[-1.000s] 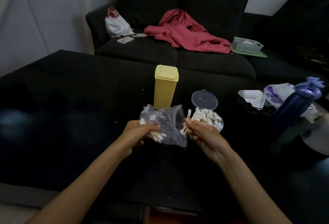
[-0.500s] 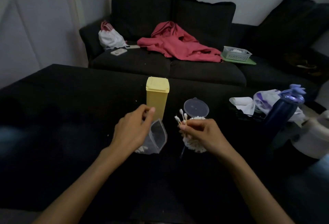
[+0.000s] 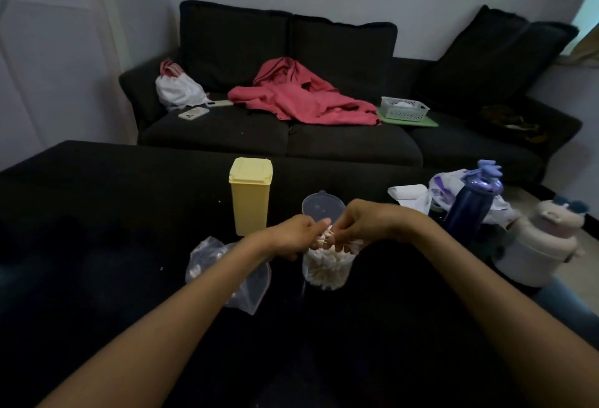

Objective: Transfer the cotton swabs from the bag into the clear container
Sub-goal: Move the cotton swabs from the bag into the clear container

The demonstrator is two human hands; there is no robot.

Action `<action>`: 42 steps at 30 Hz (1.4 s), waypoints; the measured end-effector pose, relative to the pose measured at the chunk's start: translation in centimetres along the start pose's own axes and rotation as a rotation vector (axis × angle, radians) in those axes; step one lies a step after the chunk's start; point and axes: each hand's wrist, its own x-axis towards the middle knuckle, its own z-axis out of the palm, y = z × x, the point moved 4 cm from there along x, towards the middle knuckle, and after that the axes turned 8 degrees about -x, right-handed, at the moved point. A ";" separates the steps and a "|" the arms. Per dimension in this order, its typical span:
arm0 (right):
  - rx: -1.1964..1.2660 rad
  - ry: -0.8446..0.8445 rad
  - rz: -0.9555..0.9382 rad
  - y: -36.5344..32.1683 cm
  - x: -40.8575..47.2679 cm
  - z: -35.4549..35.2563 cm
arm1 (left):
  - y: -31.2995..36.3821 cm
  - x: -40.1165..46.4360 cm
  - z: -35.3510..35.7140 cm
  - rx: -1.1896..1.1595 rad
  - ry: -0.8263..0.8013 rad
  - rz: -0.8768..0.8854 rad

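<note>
Both hands meet just above the mouth of the clear container (image 3: 327, 270), a little below the frame's centre. Dim light and the crowding of fingers hide much: the container's rim is covered by the hands, and how many cotton swabs (image 3: 324, 239) are held between them cannot be counted.

Going left to right, the plastic bag (image 3: 207, 261) lies slack on the dark counter (image 3: 97, 229) at lower centre-left, partly covered by the left forearm; a few white swab tips show inside it, though how many is unclear. It sits just beside the container's left side and below the left wrist. The left hand (image 3: 296, 234) comes in from the lower left, forearm angled up and to the right, fingers curled and thumb forward, pinching a small bundle of swabs at the container's mouth. The container stands upright directly under both hands, packed with white-tipped swabs. The right hand (image 3: 363, 224) reaches in from the lower right, knuckles up and fingers bent downward, their tips closed on the same bundle and touching the swabs at the top of the container.

Behind the hands, the container's clear lid (image 3: 321, 206) shows partly, its lower edge hidden by the fingers. A yellow lidded box (image 3: 250, 195) stands upright on the counter just left of the lid.
</note>
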 end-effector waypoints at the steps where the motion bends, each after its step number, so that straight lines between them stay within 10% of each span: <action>1: 0.007 -0.029 0.018 0.3 0.1 -0.2 | -0.2 0.3 0.3 -0.043 0.008 0.037; 10: 0.463 -0.060 0.087 1.5 1.4 -1.3 | -0.5 1.0 0.2 -0.274 0.244 0.178; 15: 0.805 0.293 0.102 2.0 2.1 0.4 | -0.4 2.2 -0.9 -0.263 0.410 0.148; 21: 0.604 0.926 0.037 1.3 3.0 0.9 | 1.6 3.1 0.3 -0.397 0.332 0.096; 30: 1.121 0.561 -0.215 3.0 2.4 1.9 | 0.9 3.4 0.9 -0.662 0.241 -0.004; 33: 0.991 0.621 -0.147 4.0 2.1 2.4 | 0.7 3.6 1.5 -0.486 0.192 0.003; 38: 1.055 0.729 0.039 6.8 1.1 2.2 | -0.9 2.5 0.4 0.447 0.390 0.271; 42: 1.012 0.748 0.190 8.7 0.8 3.1 | -3.1 1.5 1.5 0.717 0.208 0.392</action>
